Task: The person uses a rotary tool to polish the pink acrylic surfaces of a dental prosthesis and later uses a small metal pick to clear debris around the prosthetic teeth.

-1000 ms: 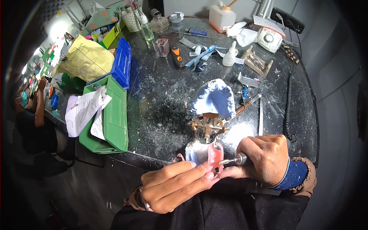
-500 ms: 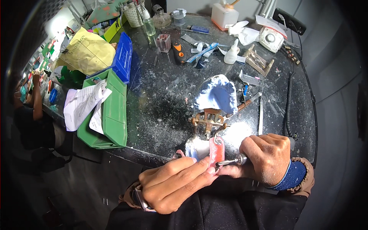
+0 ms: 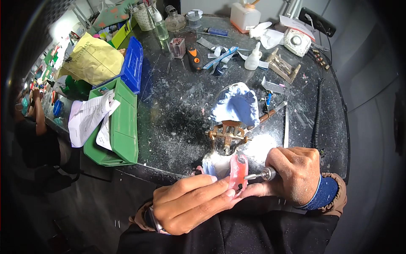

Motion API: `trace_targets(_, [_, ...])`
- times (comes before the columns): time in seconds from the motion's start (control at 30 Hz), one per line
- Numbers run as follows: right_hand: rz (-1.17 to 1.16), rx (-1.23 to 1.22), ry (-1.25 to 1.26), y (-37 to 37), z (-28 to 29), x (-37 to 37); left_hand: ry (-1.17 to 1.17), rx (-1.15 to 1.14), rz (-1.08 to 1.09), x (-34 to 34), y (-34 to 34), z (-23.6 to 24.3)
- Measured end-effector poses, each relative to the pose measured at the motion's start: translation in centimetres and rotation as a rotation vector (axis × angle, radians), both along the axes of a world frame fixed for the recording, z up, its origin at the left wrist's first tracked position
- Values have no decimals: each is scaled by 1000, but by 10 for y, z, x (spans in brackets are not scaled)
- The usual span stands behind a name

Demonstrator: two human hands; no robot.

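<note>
My left hand (image 3: pixel 190 205) grips a pink denture piece (image 3: pixel 239 173) with its fingertips, at the front edge of the bench. My right hand (image 3: pixel 292 178) is closed round a metal rotary handpiece (image 3: pixel 267 174), whose bit reaches to the pink piece. Just behind them stands a brass-coloured articulator (image 3: pixel 226 135), with a bluish plaster cast (image 3: pixel 234 106) on its raised upper part and a pale lower part (image 3: pixel 216 163) beside the pink piece. My left hand hides some of the piece.
A green bin (image 3: pixel 127 127) with papers and a blue bin (image 3: pixel 133 63) stand left on the dark bench (image 3: pixel 169 127). Bottles (image 3: pixel 252 59), tools, strips and a white control unit (image 3: pixel 296 42) lie toward the back. A coiled cord runs down the right. A co-worker (image 3: pixel 36 135) sits far left.
The handpiece's bit and both hands have shifted slightly about the pink piece, which has tilted a little. My grips look the same. The co-worker's raised hands have moved slightly.
</note>
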State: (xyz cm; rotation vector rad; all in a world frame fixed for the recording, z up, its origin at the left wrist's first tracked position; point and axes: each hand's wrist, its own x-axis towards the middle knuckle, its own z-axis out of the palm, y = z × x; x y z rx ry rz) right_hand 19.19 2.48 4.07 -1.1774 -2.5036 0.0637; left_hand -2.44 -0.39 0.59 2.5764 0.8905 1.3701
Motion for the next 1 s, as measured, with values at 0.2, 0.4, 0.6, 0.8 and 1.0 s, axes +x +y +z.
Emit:
trace_targets(0.2, [81, 24, 2, 1, -3, 0, -62, -90, 23, 1, -2, -5])
trace_targets(0.4, [105, -45, 55, 2, 0, 2, -161, -86, 26, 5, -4, -12])
trace_targets(0.6, [93, -147, 73, 1, -1, 1, -219, -117, 42, 9, -6, -19])
trace_targets(0.8, [112, -157, 79, 0, -1, 1, -262, -140, 54, 12, -5, -20])
trace_targets(1.0, [142, -102, 51, -2, 3, 0, -354, -148, 27, 14, -4, -27])
